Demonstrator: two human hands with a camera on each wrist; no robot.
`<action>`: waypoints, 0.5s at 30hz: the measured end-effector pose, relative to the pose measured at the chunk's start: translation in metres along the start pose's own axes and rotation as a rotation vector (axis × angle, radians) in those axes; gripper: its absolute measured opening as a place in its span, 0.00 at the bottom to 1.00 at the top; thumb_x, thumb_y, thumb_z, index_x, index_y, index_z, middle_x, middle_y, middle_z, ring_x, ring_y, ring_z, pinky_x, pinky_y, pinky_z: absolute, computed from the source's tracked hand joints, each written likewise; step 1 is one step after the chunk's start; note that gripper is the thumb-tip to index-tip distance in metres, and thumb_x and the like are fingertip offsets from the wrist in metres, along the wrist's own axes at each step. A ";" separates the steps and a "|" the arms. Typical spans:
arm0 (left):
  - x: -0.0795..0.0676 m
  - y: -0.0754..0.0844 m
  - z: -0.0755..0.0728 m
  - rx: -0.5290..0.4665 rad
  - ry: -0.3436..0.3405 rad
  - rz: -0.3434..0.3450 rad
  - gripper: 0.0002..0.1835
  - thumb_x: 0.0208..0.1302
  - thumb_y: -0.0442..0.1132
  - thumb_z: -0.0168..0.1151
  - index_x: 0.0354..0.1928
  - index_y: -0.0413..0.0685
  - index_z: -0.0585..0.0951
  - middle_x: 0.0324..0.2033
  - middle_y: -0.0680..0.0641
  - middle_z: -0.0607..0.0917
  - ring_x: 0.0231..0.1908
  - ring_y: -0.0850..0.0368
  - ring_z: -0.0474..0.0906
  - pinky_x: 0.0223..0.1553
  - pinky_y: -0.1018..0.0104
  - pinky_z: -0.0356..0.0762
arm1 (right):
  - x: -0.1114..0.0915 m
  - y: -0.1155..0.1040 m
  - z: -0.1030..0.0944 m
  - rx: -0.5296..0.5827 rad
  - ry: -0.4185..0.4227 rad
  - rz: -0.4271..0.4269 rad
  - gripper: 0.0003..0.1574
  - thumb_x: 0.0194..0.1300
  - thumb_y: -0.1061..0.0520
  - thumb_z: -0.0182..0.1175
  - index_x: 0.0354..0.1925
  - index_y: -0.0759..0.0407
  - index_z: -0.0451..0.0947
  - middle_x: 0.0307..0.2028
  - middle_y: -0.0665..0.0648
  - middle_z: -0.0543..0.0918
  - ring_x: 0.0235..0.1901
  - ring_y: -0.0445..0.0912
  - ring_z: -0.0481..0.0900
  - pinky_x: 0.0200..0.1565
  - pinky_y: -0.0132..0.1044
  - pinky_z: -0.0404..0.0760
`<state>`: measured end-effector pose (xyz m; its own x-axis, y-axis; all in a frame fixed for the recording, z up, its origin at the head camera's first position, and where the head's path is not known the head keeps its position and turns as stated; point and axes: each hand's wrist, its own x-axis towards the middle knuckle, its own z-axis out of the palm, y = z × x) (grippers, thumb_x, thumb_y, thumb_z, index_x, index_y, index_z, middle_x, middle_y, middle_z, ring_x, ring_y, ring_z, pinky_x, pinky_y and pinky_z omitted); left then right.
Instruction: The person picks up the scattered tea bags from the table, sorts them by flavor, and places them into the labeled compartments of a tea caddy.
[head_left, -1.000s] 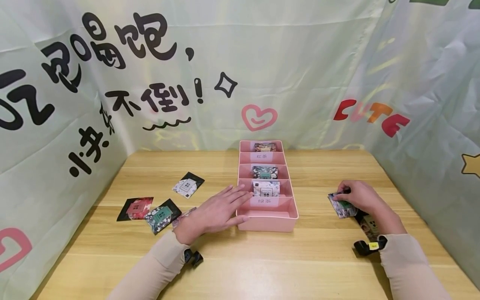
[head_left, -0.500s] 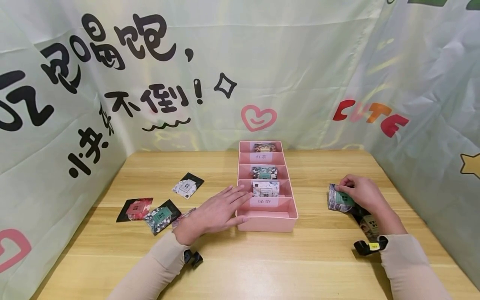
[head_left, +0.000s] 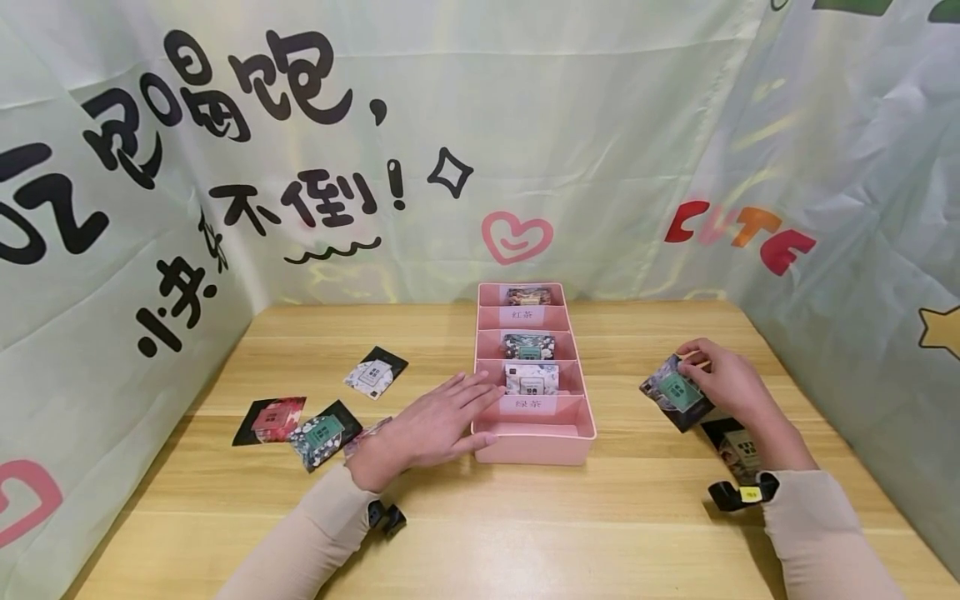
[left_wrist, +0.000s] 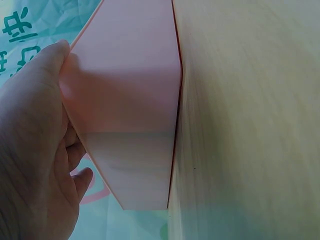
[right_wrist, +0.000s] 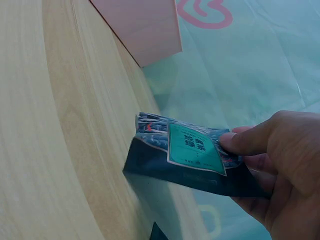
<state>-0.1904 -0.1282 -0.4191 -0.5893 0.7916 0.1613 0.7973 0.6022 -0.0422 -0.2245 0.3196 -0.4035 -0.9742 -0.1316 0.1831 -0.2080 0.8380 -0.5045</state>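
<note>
Since the earlier frames, the green-labelled sachet [head_left: 667, 402] is shifting leftward and turning aslant in my right hand [head_left: 731, 385], coming away from the dark sachet [head_left: 738, 450] near my wrist. I'm pinching it at one edge, thumb on its face, which is probably leaving its label readable. It's sitting right of the pink box [head_left: 532, 452], apart from it. My left hand [head_left: 442, 421] is resting on the box's left rim, fingers straight, seemingly steadying it.
</note>
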 end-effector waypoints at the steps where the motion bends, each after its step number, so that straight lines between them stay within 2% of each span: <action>1: 0.000 0.000 0.000 0.001 0.002 0.001 0.40 0.74 0.67 0.28 0.76 0.48 0.56 0.74 0.46 0.58 0.74 0.52 0.45 0.74 0.57 0.41 | 0.000 -0.001 0.000 -0.002 0.002 -0.005 0.18 0.73 0.58 0.56 0.56 0.65 0.72 0.45 0.70 0.80 0.41 0.65 0.80 0.30 0.45 0.79; 6: -0.001 0.000 0.000 0.001 0.006 -0.001 0.40 0.74 0.67 0.28 0.76 0.48 0.56 0.74 0.46 0.58 0.75 0.53 0.44 0.74 0.56 0.41 | 0.002 -0.004 0.000 -0.028 0.020 -0.038 0.22 0.72 0.62 0.56 0.62 0.65 0.71 0.44 0.69 0.80 0.40 0.63 0.80 0.26 0.39 0.75; 15: 0.000 -0.001 0.000 -0.018 -0.002 0.002 0.40 0.74 0.67 0.28 0.76 0.48 0.56 0.74 0.46 0.59 0.74 0.52 0.45 0.74 0.56 0.41 | 0.002 -0.011 -0.001 -0.015 0.044 -0.031 0.20 0.72 0.61 0.57 0.59 0.65 0.72 0.43 0.69 0.80 0.40 0.64 0.80 0.27 0.39 0.76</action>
<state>-0.1909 -0.1288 -0.4195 -0.5881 0.7930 0.1590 0.8006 0.5987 -0.0244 -0.2236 0.3106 -0.3965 -0.9626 -0.1339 0.2357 -0.2359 0.8420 -0.4851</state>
